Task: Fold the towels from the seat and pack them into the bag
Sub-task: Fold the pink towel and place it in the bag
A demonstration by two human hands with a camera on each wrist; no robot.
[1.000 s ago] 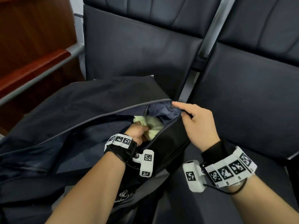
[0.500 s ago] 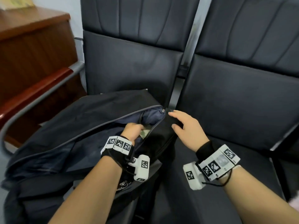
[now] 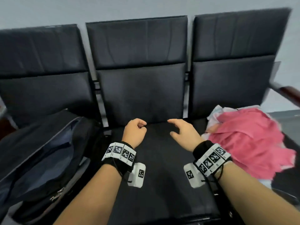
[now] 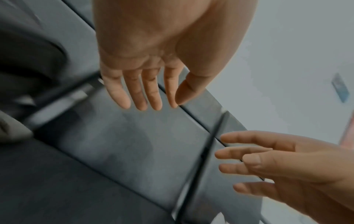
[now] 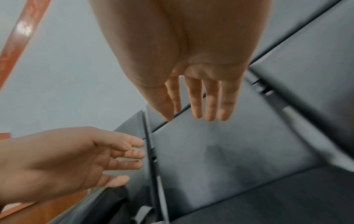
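Observation:
The black bag (image 3: 48,151) lies unzipped on the left seat, showing its dark blue lining; no towel shows inside it. A crumpled pink towel (image 3: 243,140) is heaped on the right seat over some pale cloth (image 3: 215,112). My left hand (image 3: 139,125) hovers over the middle seat (image 3: 162,184), fingers loosely relaxed and empty. My right hand (image 3: 173,127) hangs beside it, fingers spread, holding nothing, a short way left of the pink towel. In the left wrist view the left hand (image 4: 145,97) and the right hand (image 4: 268,163) both show empty palms. The right wrist view shows the same of the right hand (image 5: 201,106).
Three black padded seats stand in a row against a pale wall, with metal bars (image 3: 99,101) between them. A red-brown armrest (image 3: 290,93) sticks out at the far right. The bag's zipper pull (image 3: 56,194) hangs at its near edge.
Both hands have left the bag's opening and moved right, over the middle seat. The left hand has let go of the pale yellow towel inside. My view has swung right, revealing the pink towel.

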